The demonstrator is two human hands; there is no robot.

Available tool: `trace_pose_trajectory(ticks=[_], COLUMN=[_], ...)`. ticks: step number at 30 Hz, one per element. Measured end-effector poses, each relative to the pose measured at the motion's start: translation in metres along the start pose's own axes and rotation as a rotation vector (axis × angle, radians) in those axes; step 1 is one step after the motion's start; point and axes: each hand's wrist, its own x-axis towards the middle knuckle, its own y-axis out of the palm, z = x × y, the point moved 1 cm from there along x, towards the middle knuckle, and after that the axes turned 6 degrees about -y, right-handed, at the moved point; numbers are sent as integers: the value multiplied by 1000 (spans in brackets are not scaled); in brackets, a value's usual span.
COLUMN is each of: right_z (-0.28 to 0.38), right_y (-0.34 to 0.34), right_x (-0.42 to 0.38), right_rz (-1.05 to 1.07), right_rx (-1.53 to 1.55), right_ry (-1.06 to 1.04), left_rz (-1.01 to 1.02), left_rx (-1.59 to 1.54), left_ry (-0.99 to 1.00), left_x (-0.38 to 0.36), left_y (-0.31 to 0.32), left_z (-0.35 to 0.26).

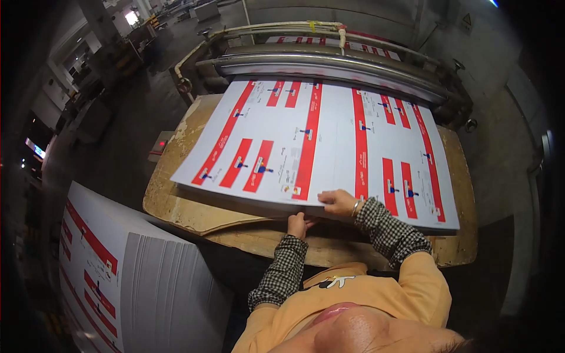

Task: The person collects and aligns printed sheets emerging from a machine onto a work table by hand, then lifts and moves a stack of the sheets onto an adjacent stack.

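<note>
A broad stack of printed sheets, white with red strips, lies on a worn wooden board in front of a roller machine. My right hand is closed at the stack's front edge, its fingers curled over the top sheet near the middle. Just below and to the left, my left hand is closed at the underside of the same edge. Its fingertips are partly hidden there. Both forearms wear checked sleeve covers.
The metal rollers span the board's far side, with more printed sheets behind them. At lower left stands a tall stack of similar printed boards. The wooden board has a curved front edge. A pale pipe runs above the rollers.
</note>
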Motion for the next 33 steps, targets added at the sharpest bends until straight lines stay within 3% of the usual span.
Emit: trace_pose_trajectory(ticks=[3, 6, 10, 13, 16, 19, 23, 26, 30, 33], right_z=[5, -4, -54, -42, 16, 14, 1, 5, 15, -7], right_y=[7, -8, -4, 9, 19, 13, -14, -28, -24, 7], right_x=[-5, 13, 49, 47, 8, 1, 16, 13, 10, -1], right_rz=[3, 61, -319, -85, 63, 101, 233, 14, 303, 110], right_rx=[-101, -10, -324, -197, -526, -494, -47, -35, -222, -287], right_ry=[50, 142, 241, 273, 138, 93, 123, -77, 22, -61], left_rz=[-25, 20, 23, 82, 110, 206, 241, 196, 272, 250], left_rx=[40, -5, -15, -5, 59, 100, 48, -32, 67, 122], left_ry=[31, 3, 18, 45, 49, 25, -69, -46, -49, -27], left_x=[-8, 18, -2, 2, 2, -4, -11, -15, -18, -3], left_y=[5, -12, 5, 3, -3, -6, -5, -2, -3, -14], left_z=[-4, 15, -2, -2, 0, -3, -8, -7, -13, -7])
